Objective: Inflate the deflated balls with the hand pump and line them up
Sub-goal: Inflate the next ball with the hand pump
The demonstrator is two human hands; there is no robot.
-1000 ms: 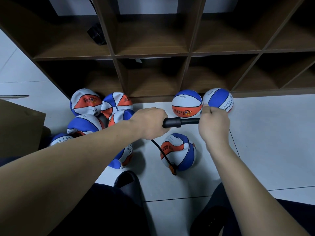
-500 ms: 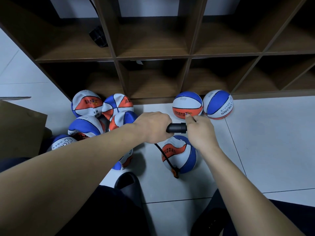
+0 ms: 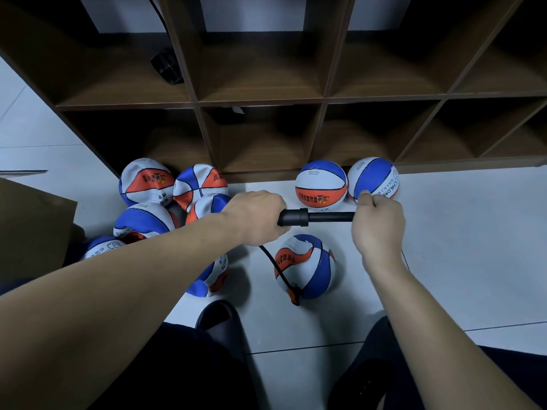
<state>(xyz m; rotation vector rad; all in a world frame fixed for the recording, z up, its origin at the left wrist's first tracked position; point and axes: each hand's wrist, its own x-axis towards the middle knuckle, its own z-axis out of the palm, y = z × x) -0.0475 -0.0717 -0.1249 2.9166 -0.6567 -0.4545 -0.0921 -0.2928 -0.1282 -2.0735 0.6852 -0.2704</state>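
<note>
Two hands work the black plastic hand pump [image 3: 299,218]: vs half a sec ago the right hand [image 3: 377,223] has pulled out toward 3 o'clock, baring the black rod [image 3: 331,216] that was almost fully pushed in. Left hand [image 3: 256,218] still wraps the pump barrel; right hand's fingers are curled round the handle end. Thin black hose [image 3: 273,266] runs from pump to an orange nozzle [image 3: 293,296] at the half-filled blue, white and orange ball [image 3: 307,266] on the pale tiled floor [image 3: 458,247], same spot as before.

Brown wooden cubby shelf [image 3: 260,96] at 12 o'clock: one small black object [image 3: 166,66] in an upper-left cubby.

Count: 2 round inflated balls [image 3: 321,187] touching, in front of the shelf; approx 6 limp balls [image 3: 146,182] heaped at 9 o'clock; 1 brown cardboard piece [image 3: 32,223] at far left.
</note>
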